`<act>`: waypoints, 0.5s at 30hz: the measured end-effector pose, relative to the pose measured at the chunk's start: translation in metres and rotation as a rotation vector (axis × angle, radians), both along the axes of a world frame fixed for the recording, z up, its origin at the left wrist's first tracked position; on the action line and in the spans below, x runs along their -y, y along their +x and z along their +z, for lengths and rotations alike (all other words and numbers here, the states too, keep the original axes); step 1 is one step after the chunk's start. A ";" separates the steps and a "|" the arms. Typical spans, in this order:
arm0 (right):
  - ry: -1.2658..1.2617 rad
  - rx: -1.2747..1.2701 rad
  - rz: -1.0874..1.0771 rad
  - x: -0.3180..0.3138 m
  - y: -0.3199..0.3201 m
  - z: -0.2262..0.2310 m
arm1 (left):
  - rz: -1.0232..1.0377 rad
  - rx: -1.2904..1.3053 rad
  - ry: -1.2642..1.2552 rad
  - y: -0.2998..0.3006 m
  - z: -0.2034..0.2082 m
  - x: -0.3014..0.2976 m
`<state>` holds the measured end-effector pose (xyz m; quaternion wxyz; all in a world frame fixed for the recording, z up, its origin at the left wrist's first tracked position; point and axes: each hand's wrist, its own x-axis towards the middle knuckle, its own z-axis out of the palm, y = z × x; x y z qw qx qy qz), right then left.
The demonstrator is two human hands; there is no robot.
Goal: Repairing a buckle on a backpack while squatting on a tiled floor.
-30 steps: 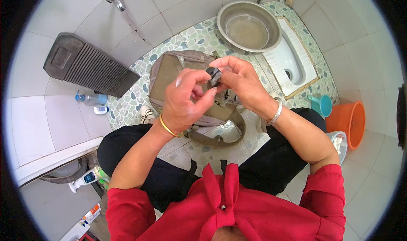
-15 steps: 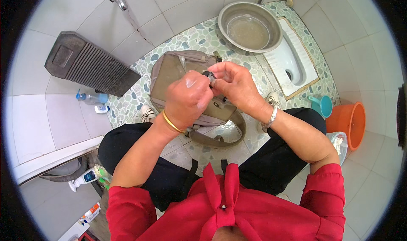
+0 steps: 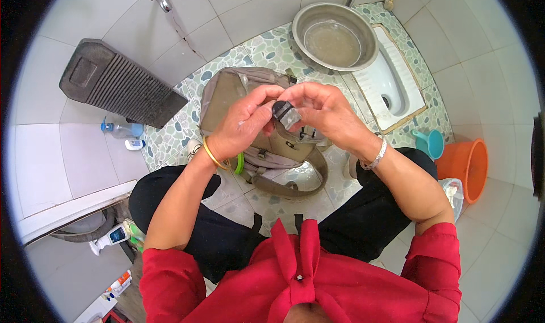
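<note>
Together, the left hand [image 3: 241, 124] and right hand [image 3: 335, 118] of a person in a red top [image 3: 369, 277] pinch a small black-and-grey piece [image 3: 286, 115], which we see held over an olive backpack [image 3: 220, 108]. Left thumb and fingers close on its left side, right thumb and fingers on its right, so we find it clamped between both hands. We cannot tell exactly what it is, or whether it is joined to the bag. A gold-coloured bangle [image 3: 213, 155] circles the left wrist, a silver-coloured bracelet [image 3: 378, 152] the right; a bright green band [image 3: 239, 164] shows just beside the bangle. The backpack lies on a tiled floor [image 3: 258, 50], its strap [image 3: 319, 174] curving toward us. Beyond it, to the right, a metal basin [image 3: 305, 30] overlaps the edge of a white squat toilet [image 3: 393, 59]; nearer us, a teal dipper [image 3: 435, 143] stands beside an orange bucket [image 3: 454, 163]. Leftward, we notice a dark ridged board [image 3: 116, 84], with a blue-topped bottle [image 3: 122, 130] and a smaller white bottle [image 3: 135, 145] nearby.
</note>
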<state>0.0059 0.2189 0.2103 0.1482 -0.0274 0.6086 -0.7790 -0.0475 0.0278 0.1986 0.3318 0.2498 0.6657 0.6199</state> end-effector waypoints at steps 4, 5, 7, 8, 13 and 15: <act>-0.022 0.032 0.031 -0.005 0.004 -0.001 | 0.006 -0.085 -0.034 -0.001 -0.005 0.000; -0.040 0.039 0.062 -0.006 0.005 -0.002 | 0.003 -0.130 -0.057 -0.006 -0.014 0.003; -0.002 0.064 0.057 -0.008 0.006 0.002 | 0.001 -0.176 -0.081 -0.007 -0.018 0.003; 0.036 0.088 0.053 -0.008 0.007 0.004 | 0.022 -0.188 -0.092 -0.006 -0.018 0.001; 0.080 0.063 0.039 -0.011 0.010 -0.005 | 0.037 -0.179 -0.112 -0.005 -0.024 -0.001; 0.097 0.066 0.036 -0.010 0.011 -0.005 | 0.039 -0.174 -0.110 -0.005 -0.027 -0.001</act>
